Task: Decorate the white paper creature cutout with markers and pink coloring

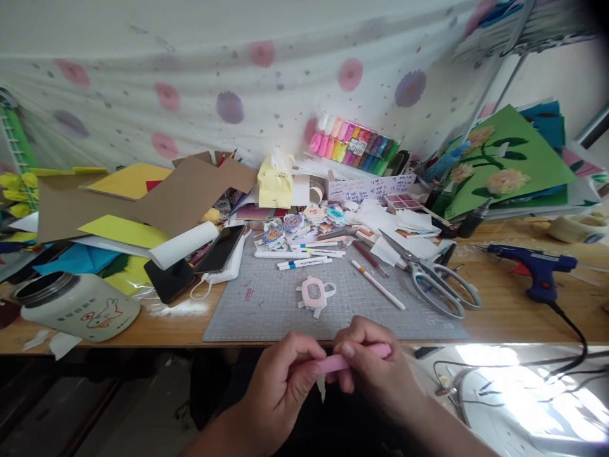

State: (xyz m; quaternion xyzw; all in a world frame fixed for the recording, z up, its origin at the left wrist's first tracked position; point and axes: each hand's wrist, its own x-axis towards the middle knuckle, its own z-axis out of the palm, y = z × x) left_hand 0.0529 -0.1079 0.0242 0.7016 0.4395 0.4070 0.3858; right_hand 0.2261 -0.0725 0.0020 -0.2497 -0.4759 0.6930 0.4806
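My left hand (pixel 285 376) and my right hand (pixel 375 358) are close together just off the table's front edge. Both are closed on a slim pink stick (pixel 334 364), shaped like a pen; its exact kind does not show. A small whitish strip (pixel 322 387) hangs beneath it by my left fingertips. Beyond my hands, a pink-and-white paper cutout (pixel 314 295) with tabs round its edge lies on the grey cutting mat (pixel 266 311). Several white markers (pixel 304 263) lie farther back, and one more white pen (pixel 378 285) rests to the right.
Large scissors (pixel 435 282) lie open on the mat's right side. A blue glue gun (pixel 537 263) with a cord is farther right. At left are a tipped white jar (pixel 85 308), a phone (pixel 219 249) and coloured paper (pixel 124 231). Paper cutouts (pixel 294 222) pile at the back.
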